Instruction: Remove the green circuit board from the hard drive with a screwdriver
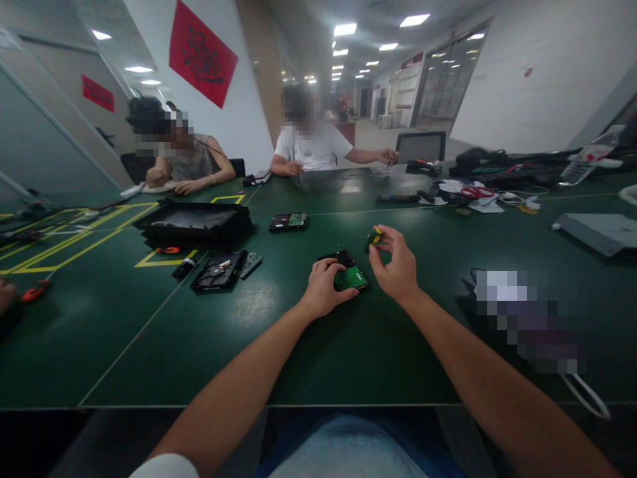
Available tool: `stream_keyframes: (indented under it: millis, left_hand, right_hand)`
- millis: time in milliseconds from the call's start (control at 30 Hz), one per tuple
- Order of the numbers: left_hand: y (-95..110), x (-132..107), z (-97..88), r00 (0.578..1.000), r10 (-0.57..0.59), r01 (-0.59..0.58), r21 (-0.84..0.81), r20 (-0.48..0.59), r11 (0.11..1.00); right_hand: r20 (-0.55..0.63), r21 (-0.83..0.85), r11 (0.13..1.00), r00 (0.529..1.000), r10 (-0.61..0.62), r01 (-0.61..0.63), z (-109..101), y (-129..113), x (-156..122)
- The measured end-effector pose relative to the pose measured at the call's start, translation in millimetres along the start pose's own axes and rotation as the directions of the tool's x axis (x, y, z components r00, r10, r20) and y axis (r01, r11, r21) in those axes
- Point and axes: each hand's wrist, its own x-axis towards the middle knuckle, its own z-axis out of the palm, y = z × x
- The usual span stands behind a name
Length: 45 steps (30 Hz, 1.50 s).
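A hard drive (352, 277) with a green circuit board lies on the green table in front of me. My left hand (326, 285) grips it from the left, thumb along the near edge and fingers over the far side, covering part of it. Just above and right of the drive, my right hand (395, 262) pinches a short screwdriver (374, 239) with a yellow and black handle between thumb and fingertips. The screwdriver is apart from the drive, and its tip is hard to make out.
Another hard drive (288, 222) lies further back. To the left are an opened drive (219, 271), a loose circuit board (251, 264) and a black tray (196, 222). A grey metal case (600, 234) sits at right. Two people sit across the table (199, 358).
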Motion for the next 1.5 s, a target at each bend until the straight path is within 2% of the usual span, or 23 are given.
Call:
stream_keyframes:
  millis: [900,1267,1500]
  left_hand:
    - [2.7,-0.2,-2.9,1.000,-0.008,0.008,-0.004,0.014,1.000]
    - [-0.4,0.7,-0.7,1.000,-0.006,0.006,0.006,0.003,1.000]
    - [1.8,0.4,-1.6,1.000,-0.009,0.009,0.004,0.006,1.000]
  right_hand:
    - [-0.016,-0.049,0.998,0.999,-0.048,0.048,-1.9,-1.7,1.3]
    - [-0.020,-0.016,1.000,1.000,-0.004,0.004,1.2,1.1,-0.8]
    - [-0.010,-0.057,0.997,0.999,-0.050,0.050,-2.3,1.5,0.7]
